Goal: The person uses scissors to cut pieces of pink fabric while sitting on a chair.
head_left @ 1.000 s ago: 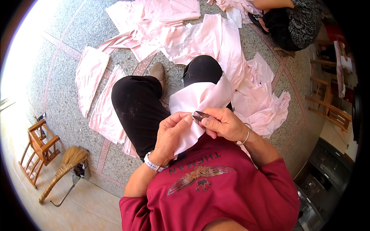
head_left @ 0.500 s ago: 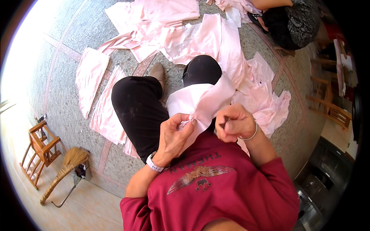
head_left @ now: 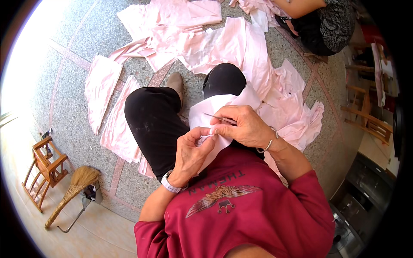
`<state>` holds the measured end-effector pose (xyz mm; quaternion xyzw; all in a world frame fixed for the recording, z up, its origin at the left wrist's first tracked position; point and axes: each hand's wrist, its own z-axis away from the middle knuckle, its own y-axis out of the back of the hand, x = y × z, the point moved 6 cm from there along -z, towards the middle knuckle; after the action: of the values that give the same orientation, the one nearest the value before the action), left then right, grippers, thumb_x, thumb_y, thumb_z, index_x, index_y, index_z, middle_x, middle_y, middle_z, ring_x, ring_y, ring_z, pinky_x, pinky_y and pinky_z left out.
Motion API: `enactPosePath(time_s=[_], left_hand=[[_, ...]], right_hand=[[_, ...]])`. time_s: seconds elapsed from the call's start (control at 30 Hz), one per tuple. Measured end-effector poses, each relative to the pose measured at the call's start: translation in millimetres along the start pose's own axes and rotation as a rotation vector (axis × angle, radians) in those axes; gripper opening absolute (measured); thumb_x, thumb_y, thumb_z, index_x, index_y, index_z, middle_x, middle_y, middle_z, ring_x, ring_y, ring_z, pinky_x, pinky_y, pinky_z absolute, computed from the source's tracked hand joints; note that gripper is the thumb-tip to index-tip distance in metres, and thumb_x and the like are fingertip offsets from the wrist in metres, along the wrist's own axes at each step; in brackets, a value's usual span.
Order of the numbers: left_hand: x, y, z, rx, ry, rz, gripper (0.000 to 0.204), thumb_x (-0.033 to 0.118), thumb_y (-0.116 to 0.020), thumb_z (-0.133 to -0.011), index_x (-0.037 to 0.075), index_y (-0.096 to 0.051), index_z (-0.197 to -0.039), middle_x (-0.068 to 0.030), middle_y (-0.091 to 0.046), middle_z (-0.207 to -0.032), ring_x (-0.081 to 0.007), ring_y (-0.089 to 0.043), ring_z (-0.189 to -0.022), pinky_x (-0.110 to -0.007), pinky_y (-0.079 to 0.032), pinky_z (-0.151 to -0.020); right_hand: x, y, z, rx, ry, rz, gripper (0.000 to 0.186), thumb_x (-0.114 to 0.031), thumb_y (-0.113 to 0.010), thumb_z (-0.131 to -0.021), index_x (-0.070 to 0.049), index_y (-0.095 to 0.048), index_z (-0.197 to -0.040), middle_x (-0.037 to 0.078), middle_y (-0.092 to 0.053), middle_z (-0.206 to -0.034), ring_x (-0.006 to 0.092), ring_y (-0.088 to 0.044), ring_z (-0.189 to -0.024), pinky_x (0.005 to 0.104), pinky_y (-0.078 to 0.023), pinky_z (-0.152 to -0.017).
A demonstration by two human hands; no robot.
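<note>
Across my lap lies a piece of pale pink cloth (head_left: 198, 112), partly draped over my right thigh. My left hand (head_left: 187, 151) pinches its edge between thumb and forefinger. Right beside it, my right hand (head_left: 247, 127) is closed around a thin, pointed metal tool (head_left: 211, 115), its tip sticking out to the left above the cloth. The tool's other end is hidden in my fingers, so its exact kind does not show. The right thumb and fingertips meet the left fingertips at the cloth's edge.
More pink cloth (head_left: 232, 47) is spread over the speckled floor ahead. Cut pieces (head_left: 102, 88) lie to the left. A small wooden chair (head_left: 49, 165) and a straw broom (head_left: 71, 191) stand lower left. Another person (head_left: 331, 30) crouches at the upper right, near wooden furniture (head_left: 365, 112).
My right hand has come left and turned over to meet my left hand, and the tool's point now shows over the cloth. My left hand keeps its pinch in nearly the same place.
</note>
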<state>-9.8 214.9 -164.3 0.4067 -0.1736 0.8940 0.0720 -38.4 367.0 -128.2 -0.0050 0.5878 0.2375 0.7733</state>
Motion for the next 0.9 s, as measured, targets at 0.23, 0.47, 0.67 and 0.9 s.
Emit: enactPosePath(time_s=[0.23, 0.47, 0.67, 0.9], left_hand=[[-1, 0, -1, -0.02, 0.094, 0.06, 0.013, 0.01, -0.068, -0.088, -0.002, -0.068, -0.094, 0.005, -0.06, -0.072, 0.0005, -0.048, -0.06, -0.016, -0.037, -0.051], [-3, 2, -2, -0.029, 0.117, 0.067, 0.012, 0.01, -0.068, -0.088, -0.001, -0.067, -0.093, 0.005, -0.06, -0.072, 0.0, -0.049, -0.062, -0.017, -0.038, -0.053], [-4, 3, -4, -0.016, 0.094, 0.058, 0.012, 0.01, -0.069, -0.087, -0.001, -0.067, -0.093, 0.0058, -0.059, -0.072, 0.0008, -0.048, -0.063, -0.017, -0.037, -0.053], [-3, 1, -4, -0.033, 0.057, 0.017, 0.012, 0.009, -0.068, -0.088, -0.001, -0.068, -0.094, 0.006, -0.06, -0.073, 0.001, -0.049, -0.063, -0.016, -0.039, -0.054]], right_hand=[[9, 3, -1, 0.094, -0.047, -0.213, 0.008, -0.006, -0.06, -0.09, 0.002, -0.058, -0.088, 0.002, -0.056, -0.073, 0.0078, -0.049, -0.067, 0.0267, -0.043, -0.06], [21, 15, 1, 0.25, -0.155, -0.464, 0.012, -0.011, -0.059, -0.095, -0.002, -0.053, -0.089, -0.002, -0.055, -0.073, 0.0054, -0.044, -0.059, 0.0243, -0.038, -0.053], [23, 13, 8, 0.202, -0.2, -0.086, 0.034, -0.028, -0.069, -0.09, 0.004, -0.06, -0.078, 0.007, -0.051, -0.061, 0.0098, -0.046, -0.058, 0.0309, -0.038, -0.053], [8, 1, 4, 0.123, -0.176, -0.12, 0.024, -0.017, -0.066, -0.087, 0.003, -0.057, -0.078, 0.008, -0.052, -0.062, 0.0103, -0.044, -0.059, 0.0307, -0.039, -0.054]])
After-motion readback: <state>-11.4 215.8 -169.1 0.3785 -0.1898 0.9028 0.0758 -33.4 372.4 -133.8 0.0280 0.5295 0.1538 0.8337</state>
